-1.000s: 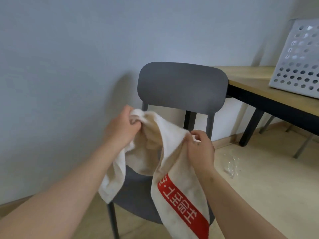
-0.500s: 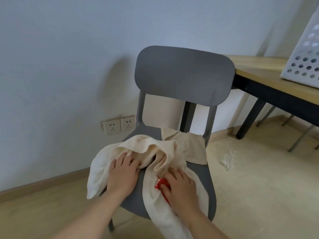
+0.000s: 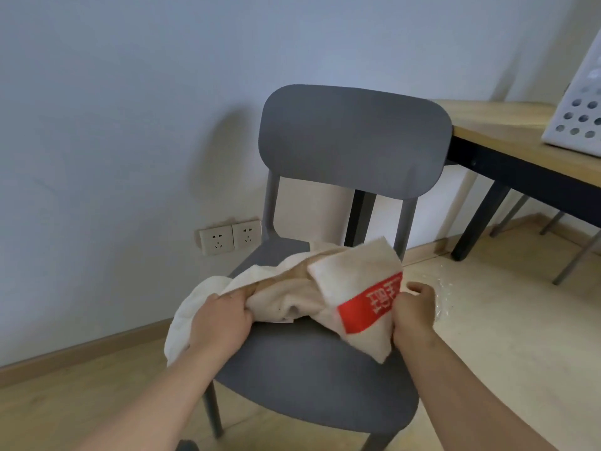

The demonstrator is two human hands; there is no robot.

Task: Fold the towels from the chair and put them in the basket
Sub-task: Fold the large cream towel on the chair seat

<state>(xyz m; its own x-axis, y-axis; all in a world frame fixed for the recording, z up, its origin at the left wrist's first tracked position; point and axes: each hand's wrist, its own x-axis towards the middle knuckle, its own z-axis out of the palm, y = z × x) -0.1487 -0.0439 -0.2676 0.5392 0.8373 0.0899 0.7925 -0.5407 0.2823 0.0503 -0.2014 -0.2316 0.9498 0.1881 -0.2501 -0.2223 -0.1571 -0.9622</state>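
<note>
Now, a cream towel (image 3: 292, 297) lies bunched on the seat of the grey chair (image 3: 309, 369), drawn out between your two hands, likely so you can pull it flat for folding. Your left hand (image 3: 221, 320) clutches the crumpled end, whose slack spills over the seat edge beside that hand; your right hand (image 3: 414, 312) pinches the end bearing the red band (image 3: 364, 307). Its long axis runs across the seat, hand to hand. Far up beyond your right hand, the white basket (image 3: 582, 125) waits on the table (image 3: 507, 141).

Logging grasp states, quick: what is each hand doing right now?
Left hand: closed, gripping the cream towel.
Right hand: closed, gripping the same towel beside its red band.
</note>
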